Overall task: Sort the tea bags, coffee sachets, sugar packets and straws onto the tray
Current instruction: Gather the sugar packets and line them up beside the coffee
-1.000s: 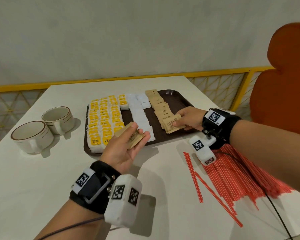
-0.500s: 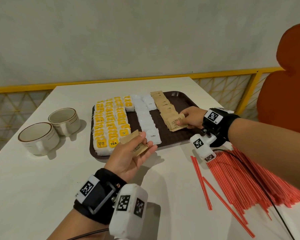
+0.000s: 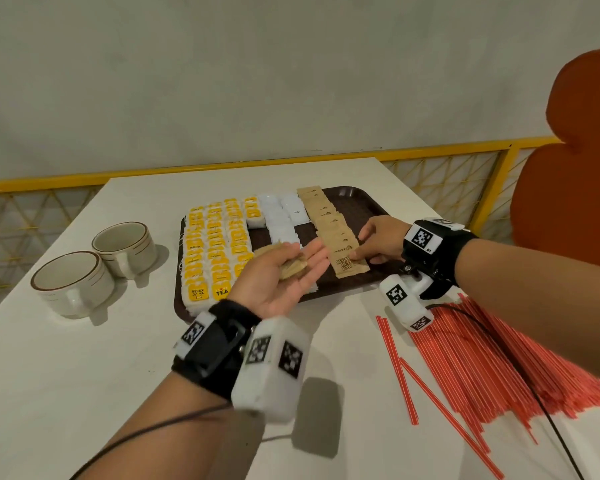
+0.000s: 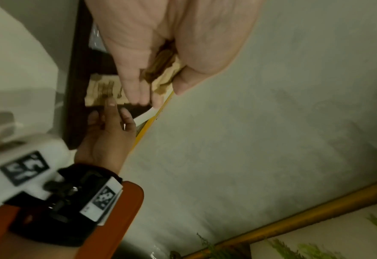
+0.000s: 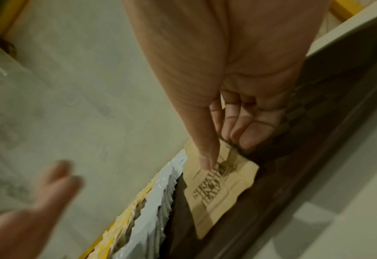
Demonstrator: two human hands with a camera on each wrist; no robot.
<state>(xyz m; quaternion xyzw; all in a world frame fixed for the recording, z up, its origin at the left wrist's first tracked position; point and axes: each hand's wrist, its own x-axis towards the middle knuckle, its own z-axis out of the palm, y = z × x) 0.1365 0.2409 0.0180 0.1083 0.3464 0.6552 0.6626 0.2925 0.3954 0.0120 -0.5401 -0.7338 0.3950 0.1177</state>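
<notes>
A brown tray (image 3: pixel 357 206) holds rows of yellow tea bags (image 3: pixel 215 247), white coffee sachets (image 3: pixel 279 220) and brown sugar packets (image 3: pixel 323 216). My left hand (image 3: pixel 291 268) hovers palm-up over the tray's front and holds a few brown sugar packets (image 4: pixel 160 75) between thumb and fingers. My right hand (image 3: pixel 361 251) pinches the frontmost sugar packet (image 3: pixel 349 266) of the brown row; in the right wrist view the thumb lies on this packet (image 5: pixel 222 192) and the fingers curl at its edge. Red straws (image 3: pixel 482 358) lie in a heap on the table right of the tray.
Two empty cups (image 3: pixel 73 282) (image 3: pixel 125 247) stand left of the tray. An orange chair (image 3: pixel 575 188) is at the far right behind a yellow rail (image 3: pixel 291 164). Cables trail from both wrist cameras over the white table (image 3: pixel 84 375).
My left hand has moved right and forward over the tray, nearer the right hand, with its packets. The right hand stays at the front end of the brown row, its packet now flat.
</notes>
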